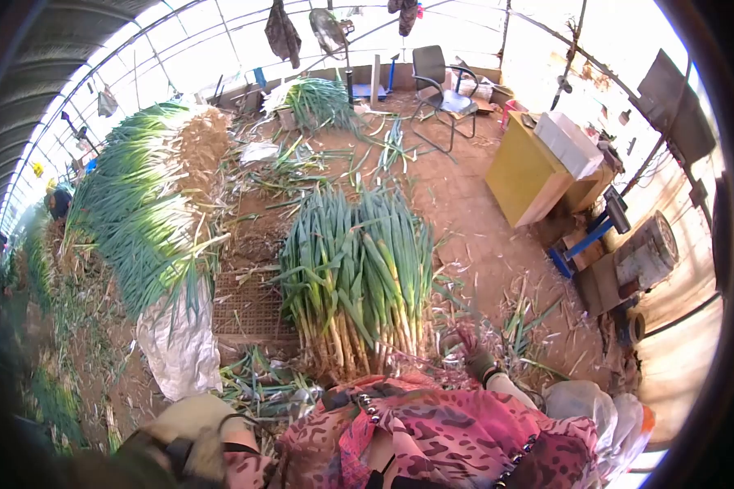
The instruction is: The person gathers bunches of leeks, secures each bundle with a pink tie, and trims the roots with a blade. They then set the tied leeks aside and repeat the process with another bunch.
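Bundles of long green onions (355,277) stand upright in front of me, leaves up and pale root ends down. My right hand (479,363), in a dark glove with a black band at the wrist, is low and just right of the bundles. Its fingers look closed around thin reddish strands (466,336), some of which appear to trail toward the root ends. My left hand cannot be made out; only a beige shape with dark straps (192,416) shows at lower left. Pink patterned cloth (457,416) covers my lap.
A long heap of green onions (151,204) lies on the left, beside a white sack (183,342). More onions (318,102) lie at the back, near a chair (444,90). At right are a yellow cabinet (526,171), a blue-based stand (587,236) and a bucket (648,248).
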Demonstrator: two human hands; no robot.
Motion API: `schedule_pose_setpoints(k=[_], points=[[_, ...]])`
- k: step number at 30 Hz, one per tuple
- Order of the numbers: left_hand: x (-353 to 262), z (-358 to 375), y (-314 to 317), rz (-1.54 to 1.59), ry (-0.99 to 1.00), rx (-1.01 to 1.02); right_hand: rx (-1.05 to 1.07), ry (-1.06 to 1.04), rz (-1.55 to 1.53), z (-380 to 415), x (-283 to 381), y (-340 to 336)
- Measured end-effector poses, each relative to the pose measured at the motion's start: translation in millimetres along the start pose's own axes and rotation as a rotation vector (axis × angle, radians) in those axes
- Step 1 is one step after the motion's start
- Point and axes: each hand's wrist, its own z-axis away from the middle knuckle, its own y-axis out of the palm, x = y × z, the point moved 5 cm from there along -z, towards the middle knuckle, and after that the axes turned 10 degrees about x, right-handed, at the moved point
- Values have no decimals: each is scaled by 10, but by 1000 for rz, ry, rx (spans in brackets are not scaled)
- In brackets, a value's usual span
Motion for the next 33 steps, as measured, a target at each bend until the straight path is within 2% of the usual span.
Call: schedule_pose_setpoints(k=[1,2,6,9,11,12,14,17,21,22,25,26,29,30,32,33], points=[[26,-40,49,-24,-4,56,196,94,-209,-32,-161,-112],[90,-88,108,-66,-14,122,252,152,-280,-56,-301,-218],[582,-446,667,-408,-36,506,205,285,-365,-350,-801,-575],[1080,-698,1424,-714,9,842,163,321,-387,-688,-1006,-984],[1344,-851,1960,-873,21,970,132,332,-406,-906,-1064,-1243],[1411,-938,2156,-900,19,862,120,332,-411,-1010,-1072,-1374],[1278,-1221,2341,-728,-20,712,102,327,-421,-1201,-1069,-1605],[794,-1491,2419,-604,210,759,86,315,-442,-1451,-1024,-1891],[843,-1533,2548,-745,83,771,-1,324,-331,-1768,-905,-2072],[902,-1532,2556,-755,74,772,-41,348,-417,-1839,-912,-2061],[970,-1556,2520,-794,7,829,-17,312,-365,-1945,-861,-2056],[985,-1564,2510,-808,-22,853,-96,318,-322,-2191,-913,-1785],[1379,-1506,2568,-973,22,786,-94,260,-253,-2417,-1050,-1506],[1730,-1459,2695,-1124,-91,696,-195,385,-419,-2510,-1075,-1398],[1955,-1305,2867,-1181,-129,655,-431,585,-668,-2711,-1134,-1183],[1992,-1290,2872,-1214,-149,635,-323,544,-572,-2546,-1075,-1427]])
